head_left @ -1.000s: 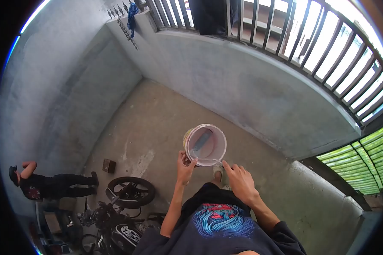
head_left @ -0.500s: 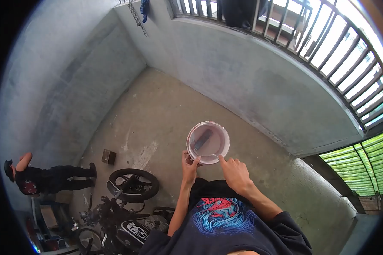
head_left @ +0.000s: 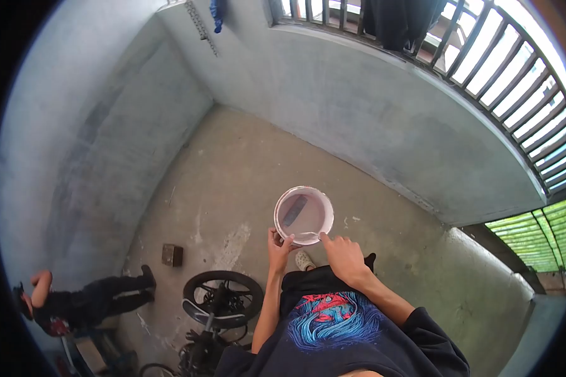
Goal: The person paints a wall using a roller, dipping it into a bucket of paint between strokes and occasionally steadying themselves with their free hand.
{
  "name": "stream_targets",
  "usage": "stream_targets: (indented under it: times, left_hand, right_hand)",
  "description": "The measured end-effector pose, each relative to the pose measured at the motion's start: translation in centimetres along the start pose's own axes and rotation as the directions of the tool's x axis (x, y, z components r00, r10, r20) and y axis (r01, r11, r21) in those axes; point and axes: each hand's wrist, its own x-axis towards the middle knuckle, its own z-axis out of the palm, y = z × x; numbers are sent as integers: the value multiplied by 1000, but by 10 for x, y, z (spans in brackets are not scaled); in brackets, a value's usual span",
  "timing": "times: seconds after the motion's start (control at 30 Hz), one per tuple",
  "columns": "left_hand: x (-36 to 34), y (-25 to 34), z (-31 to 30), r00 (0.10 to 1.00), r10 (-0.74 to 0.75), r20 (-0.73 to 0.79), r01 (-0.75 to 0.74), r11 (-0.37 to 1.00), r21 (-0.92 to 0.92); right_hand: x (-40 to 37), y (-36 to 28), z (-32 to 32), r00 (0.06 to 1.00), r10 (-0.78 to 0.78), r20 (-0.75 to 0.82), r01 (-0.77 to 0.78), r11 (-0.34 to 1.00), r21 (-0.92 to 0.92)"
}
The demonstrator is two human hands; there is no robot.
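A whitish plastic bucket (head_left: 326, 215) is held in front of my body, its mouth facing up toward me. Inside it lies a grey oblong block-like thing (head_left: 294, 211), slanted against the pinkish inner wall; its kind does not show. My left hand (head_left: 278, 251) is closed on the near left side of the rim, thumb on top. On the near right, my right hand (head_left: 346, 259) grips the rim, its thumb at the edge and the other fingers curled. A thin pale strip, like the bucket's handle (head_left: 307, 234), runs along the near rim between both thumbs.
A motorcycle (head_left: 223, 300) stands at the lower left, near a small brown box (head_left: 172, 255) on the concrete floor (head_left: 245, 151). Another person (head_left: 94, 305) is by the left wall. Grey walls meet in the far corner; a barred railing (head_left: 509, 81) tops the right one.
My view has shifted, so the motorcycle, box and other person appear lower and farther right. A shoe of mine now shows below the bucket. Both hands keep their hold on the bucket.
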Motion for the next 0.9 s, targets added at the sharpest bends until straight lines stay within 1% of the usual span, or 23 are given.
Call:
stream_targets:
  times: [0.07, 0.13, 0.17, 0.2, 0.23, 0.27, 0.33, 0.37, 0.43, 0.47, 0.53, 0.6, 0.67, 0.77, 0.83, 0.9]
  left_hand:
    - [18, 3, -4, 1000, -14, 16, 14, 1000, 3]
    - [40, 6, -1, 999, -23, 43, 23, 1000, 6]
    - [48, 7, -2, 999, -31, 37, 31, 999, 19]
    - [60, 8, 0, 999, -38, 26, 38, 999, 32]
    - [74, 7, 4, 998, -41, 42, 40, 999, 35]
    - [86, 6, 5, 998, -36, 44, 35, 999, 17]
    - [106, 8, 9, 998, -29, 49, 28, 1000, 13]
    - [118, 10, 16, 998, -45, 33, 45, 999, 1]
    - [130, 16, 17, 997, -75, 16, 75, 997, 15]
    - [138, 17, 21, 997, -74, 19, 73, 997, 25]
    - [161, 19, 34, 998, -60, 32, 59, 998, 31]
    - [174, 22, 39, 995, -100, 29, 100, 995, 1]
    - [187, 23, 43, 992, -118, 40, 117, 993, 24]
    - [211, 24, 55, 989, -132, 70, 130, 991, 31]
    - [226, 26, 60, 987, -136, 87, 134, 990, 30]
    - [240, 27, 63, 983, -150, 109, 147, 989, 34]
  right_hand:
    - [11, 2, -3, 998, 40, -47, -39, 999, 17]
    - [22, 10, -10, 998, 67, -8, -66, 991, 120]
    - [25, 15, -13, 996, 92, -21, -88, 988, 123]
    - [29, 22, -19, 995, 96, -23, -91, 982, 167]
    - [34, 31, -23, 995, 95, -24, -88, 974, 208]
    - [39, 41, -23, 994, 106, -29, -98, 972, 212]
    - [51, 62, -24, 988, 103, -114, -55, 929, 367]
    - [59, 75, -31, 986, 104, -128, -50, 929, 367]
    - [65, 89, -35, 990, 89, -111, -19, 858, 514]
    - [69, 97, -33, 989, 92, -115, -19, 855, 519]
    - [81, 112, -30, 977, 30, -210, 99, 813, 574]
    - [88, 124, -38, 979, 45, -198, 84, 796, 599]
    - [91, 130, -42, 981, 71, -180, 59, 777, 626]
    - [99, 139, -41, 971, 111, -214, 58, 754, 654]
    - [106, 139, -33, 951, 155, -267, 75, 722, 688]
    - [113, 135, -25, 937, 196, -289, 71, 702, 708]
